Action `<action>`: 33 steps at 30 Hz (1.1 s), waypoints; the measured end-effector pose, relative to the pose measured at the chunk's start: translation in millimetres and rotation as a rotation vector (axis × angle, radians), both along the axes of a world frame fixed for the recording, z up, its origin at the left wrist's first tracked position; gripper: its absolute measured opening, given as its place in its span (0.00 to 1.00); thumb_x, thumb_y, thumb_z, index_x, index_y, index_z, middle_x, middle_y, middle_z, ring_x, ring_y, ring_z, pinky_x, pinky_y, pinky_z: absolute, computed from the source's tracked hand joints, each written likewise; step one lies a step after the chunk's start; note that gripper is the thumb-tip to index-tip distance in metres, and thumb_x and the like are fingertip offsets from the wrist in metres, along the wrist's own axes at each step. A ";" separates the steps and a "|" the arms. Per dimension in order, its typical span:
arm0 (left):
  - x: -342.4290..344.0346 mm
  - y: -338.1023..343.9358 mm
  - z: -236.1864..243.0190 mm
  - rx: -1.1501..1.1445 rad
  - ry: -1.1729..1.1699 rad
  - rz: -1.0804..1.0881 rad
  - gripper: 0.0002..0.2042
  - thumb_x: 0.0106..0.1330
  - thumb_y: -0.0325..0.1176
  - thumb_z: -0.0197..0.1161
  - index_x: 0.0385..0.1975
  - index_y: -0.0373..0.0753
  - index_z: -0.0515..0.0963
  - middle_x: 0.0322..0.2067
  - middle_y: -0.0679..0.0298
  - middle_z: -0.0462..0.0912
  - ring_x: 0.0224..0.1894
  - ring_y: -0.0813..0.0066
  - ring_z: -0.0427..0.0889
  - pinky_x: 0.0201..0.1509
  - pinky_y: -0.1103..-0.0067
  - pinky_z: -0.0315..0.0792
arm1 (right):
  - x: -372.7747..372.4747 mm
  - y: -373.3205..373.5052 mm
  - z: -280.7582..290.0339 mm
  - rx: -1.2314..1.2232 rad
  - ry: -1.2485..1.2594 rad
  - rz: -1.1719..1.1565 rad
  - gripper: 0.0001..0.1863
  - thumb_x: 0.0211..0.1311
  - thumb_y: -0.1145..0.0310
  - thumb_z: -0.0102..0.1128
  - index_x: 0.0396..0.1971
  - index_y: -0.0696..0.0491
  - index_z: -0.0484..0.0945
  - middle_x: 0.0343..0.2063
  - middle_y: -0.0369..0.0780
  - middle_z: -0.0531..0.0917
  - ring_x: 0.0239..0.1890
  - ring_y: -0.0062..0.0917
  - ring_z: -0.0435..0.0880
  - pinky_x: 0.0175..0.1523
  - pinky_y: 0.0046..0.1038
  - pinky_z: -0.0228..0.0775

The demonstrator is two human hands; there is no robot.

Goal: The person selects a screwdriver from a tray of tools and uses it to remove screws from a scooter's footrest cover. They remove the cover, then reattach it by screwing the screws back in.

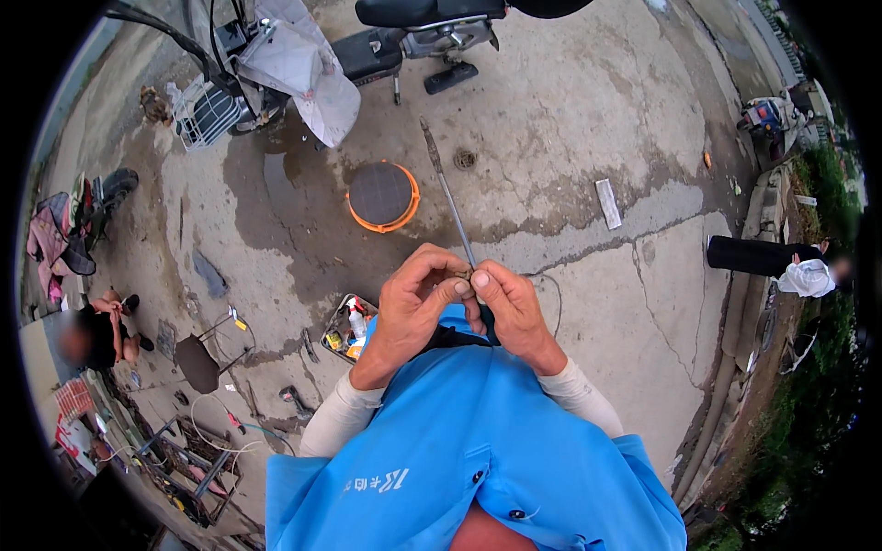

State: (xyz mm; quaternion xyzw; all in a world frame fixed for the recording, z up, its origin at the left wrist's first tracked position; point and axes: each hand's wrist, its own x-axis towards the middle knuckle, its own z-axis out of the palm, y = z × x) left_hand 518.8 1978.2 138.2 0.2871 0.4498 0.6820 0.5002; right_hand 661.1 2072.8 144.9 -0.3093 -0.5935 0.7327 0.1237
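Observation:
My left hand point(418, 298) is in front of my chest, its fingers curled and pinched together around a small brownish piece point(465, 275), too small to name. Right beside it, my right hand point(516, 308) is closed, with its thumb against that same piece. A long screwdriver point(452, 204) is held in the right hand. Its dark handle lies partly hidden beneath the fingers, and its metal shaft points away from me; the far end looks wider and rusty brown. Beyond my left hand stands a low round stool point(381, 195) with a dark top and orange rim.
A tray point(333, 323) with a spray bottle point(356, 319) is by my left forearm. Scooters point(441, 32) stand ahead. At left are a seated person point(101, 331), a dark seat-like object point(197, 364) and a metal frame point(188, 468). Another person point(767, 255) stands right. A pale strip point(608, 204) lies ahead.

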 end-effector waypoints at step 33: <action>-69.5 7.0 -4.8 0.347 -0.804 0.299 0.10 0.73 0.34 0.58 0.49 0.40 0.76 0.45 0.63 0.76 0.44 0.75 0.76 0.47 0.82 0.78 | 63.4 19.4 53.2 1.019 -0.094 -0.003 0.24 0.49 0.72 0.76 0.48 0.62 0.82 0.25 0.44 0.79 0.22 0.29 0.78 0.27 0.26 0.68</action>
